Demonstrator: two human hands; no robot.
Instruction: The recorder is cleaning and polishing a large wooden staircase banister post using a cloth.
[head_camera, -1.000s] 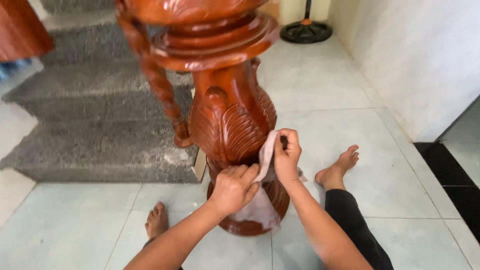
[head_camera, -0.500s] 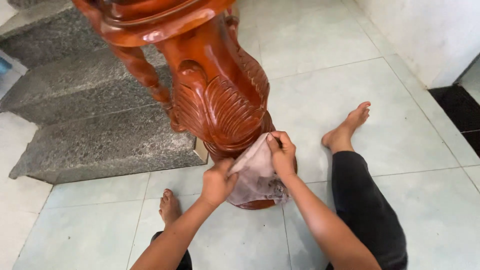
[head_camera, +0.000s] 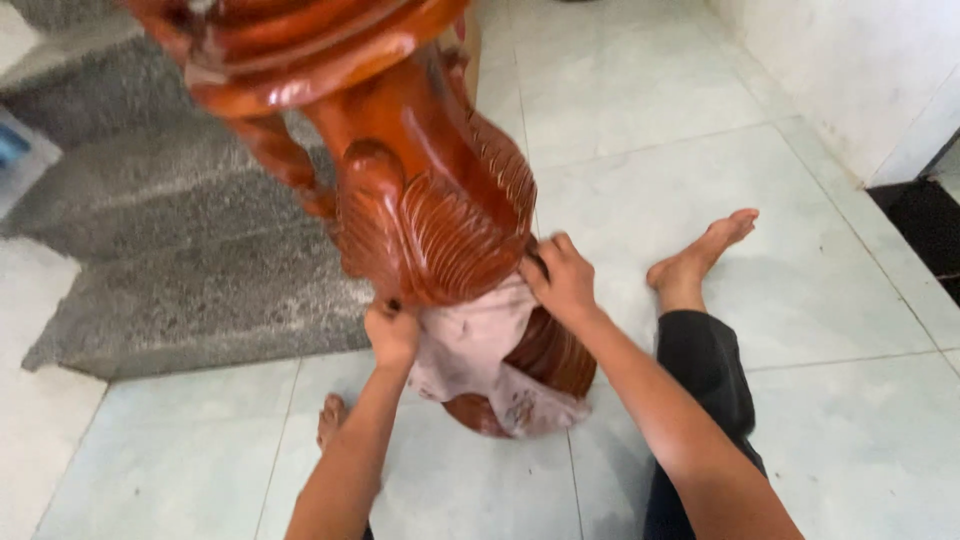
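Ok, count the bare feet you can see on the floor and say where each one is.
2. One foot rests on the pale tiles to the right of the carved wooden post, toes pointing away. The other foot peeks out beside the left forearm, lower left of the post's base, partly hidden.

A person sits on a pale tiled floor with bare feet spread either side of a tall carved wooden pedestal, glossy reddish-brown with feather-like ridges. The left hand and right hand each grip a faded pinkish cloth, stretched across the narrow waist just above the rounded base. Grey stone steps lie at left, a white wall at right.
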